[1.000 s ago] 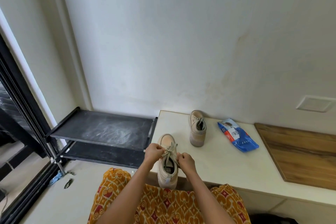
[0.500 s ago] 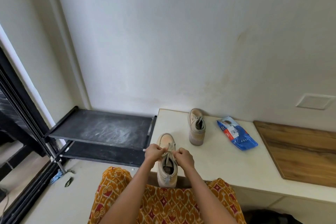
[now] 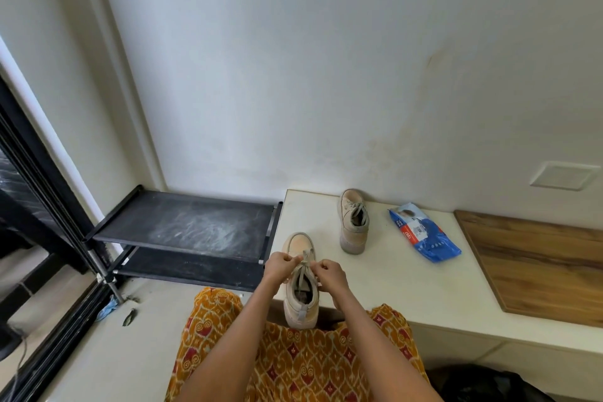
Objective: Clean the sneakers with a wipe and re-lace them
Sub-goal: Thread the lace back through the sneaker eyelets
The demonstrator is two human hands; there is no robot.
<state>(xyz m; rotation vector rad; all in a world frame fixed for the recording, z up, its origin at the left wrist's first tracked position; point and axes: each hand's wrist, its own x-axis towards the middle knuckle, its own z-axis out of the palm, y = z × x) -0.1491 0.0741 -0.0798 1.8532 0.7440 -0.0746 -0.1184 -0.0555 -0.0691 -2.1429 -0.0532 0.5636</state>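
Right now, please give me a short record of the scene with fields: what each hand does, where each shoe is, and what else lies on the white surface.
left hand: pinches the lace
right hand: pinches the lace too
near sneaker: at the white surface's front edge, between the hands
far sneaker: by the wall, untouched
wipes pack: blue, right of the far sneaker
wooden board: at the right

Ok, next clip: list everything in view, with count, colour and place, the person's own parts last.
near sneaker: 1, beige, counter's front edge, heel toward the person
far sneaker: 1, beige, back of counter by the wall
wipes pack: 1, blue, right of far sneaker
counter: 1, off-white
wooden board: 1, brown, counter's right end
shoe rack: 1, black, two tiers, left of counter
patterned garment: 1, orange, over the lap
left hand: pinches near sneaker's lace
right hand: pinches the lace too
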